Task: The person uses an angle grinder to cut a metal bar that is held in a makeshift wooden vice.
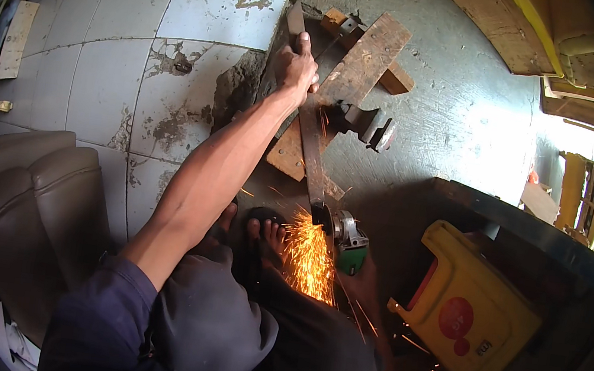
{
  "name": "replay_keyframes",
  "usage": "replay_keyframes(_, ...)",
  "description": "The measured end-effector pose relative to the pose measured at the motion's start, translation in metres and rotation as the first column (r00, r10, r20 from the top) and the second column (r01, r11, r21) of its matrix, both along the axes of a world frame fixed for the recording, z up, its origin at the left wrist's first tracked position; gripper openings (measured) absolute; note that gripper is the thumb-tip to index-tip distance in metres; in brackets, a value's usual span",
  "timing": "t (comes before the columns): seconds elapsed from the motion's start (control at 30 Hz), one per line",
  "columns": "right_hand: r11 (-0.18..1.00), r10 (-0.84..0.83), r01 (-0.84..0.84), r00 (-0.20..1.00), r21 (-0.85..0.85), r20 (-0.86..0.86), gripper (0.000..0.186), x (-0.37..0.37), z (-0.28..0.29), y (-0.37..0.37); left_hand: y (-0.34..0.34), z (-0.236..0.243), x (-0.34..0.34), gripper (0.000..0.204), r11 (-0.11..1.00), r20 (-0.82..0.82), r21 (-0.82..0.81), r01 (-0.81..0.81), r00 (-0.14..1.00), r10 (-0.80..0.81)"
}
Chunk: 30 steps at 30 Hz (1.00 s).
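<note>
My left hand [297,71] is closed round the far part of a long flat metal bar [311,142], thumb lying along it. The bar slants across a wooden stand [366,56] toward me. At its near end, an angle grinder [351,251] with a green body and silver head meets the metal. Orange sparks [309,255] spray from there toward my legs. My right hand [366,283] grips the grinder from below right; its fingers are mostly hidden in shadow. A small metal vise [371,126] sits against the stand's right side, close to the bar.
My sandalled foot [268,230] is close beside the sparks. A yellow plastic stool [504,325] stands at right, under a dark table edge [524,223]. Brown padded seating [72,186] lies left. Worn white tiles [108,78] meet grey concrete [457,109]. Wooden furniture [498,24] is far right.
</note>
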State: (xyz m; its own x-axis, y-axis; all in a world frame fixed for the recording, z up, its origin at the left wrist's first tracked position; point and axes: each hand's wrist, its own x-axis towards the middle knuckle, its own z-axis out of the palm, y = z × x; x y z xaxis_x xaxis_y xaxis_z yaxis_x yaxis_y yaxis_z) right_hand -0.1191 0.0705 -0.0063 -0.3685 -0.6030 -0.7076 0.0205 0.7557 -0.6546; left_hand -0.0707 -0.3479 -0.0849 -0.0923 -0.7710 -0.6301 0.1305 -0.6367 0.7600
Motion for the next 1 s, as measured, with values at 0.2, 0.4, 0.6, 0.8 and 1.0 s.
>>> replay_keyframes(0.2,0.996,0.084,-0.084,0.994,-0.005,-0.072,0.075,-0.002,-0.002,0.008,0.000,-0.001,-0.001,0.057,1.000,-0.002,0.006,-0.002,1.000,0.002)
replay_keyframes(0.4,0.997,0.073,-0.073,0.995,0.008,-0.062,0.072,0.000,0.002,-0.001,-0.001,-0.001,0.000,0.058,1.000,0.039,-0.008,0.000,0.999,0.000)
replay_keyframes(0.6,0.995,0.048,-0.041,0.996,0.090,-0.081,0.078,0.001,0.007,0.000,0.000,0.001,-0.004,0.057,1.000,0.045,-0.021,-0.010,0.999,0.011)
replay_keyframes(0.8,0.991,0.122,-0.117,0.988,0.063,-0.096,0.067,-0.002,0.015,-0.011,-0.004,-0.008,0.002,0.058,1.000,0.017,-0.008,-0.006,1.000,0.006)
replay_keyframes(1.0,0.999,0.039,-0.038,0.997,0.020,-0.059,0.069,-0.002,0.010,-0.001,-0.001,-0.006,-0.004,0.059,1.000,0.012,0.000,0.006,1.000,-0.006)
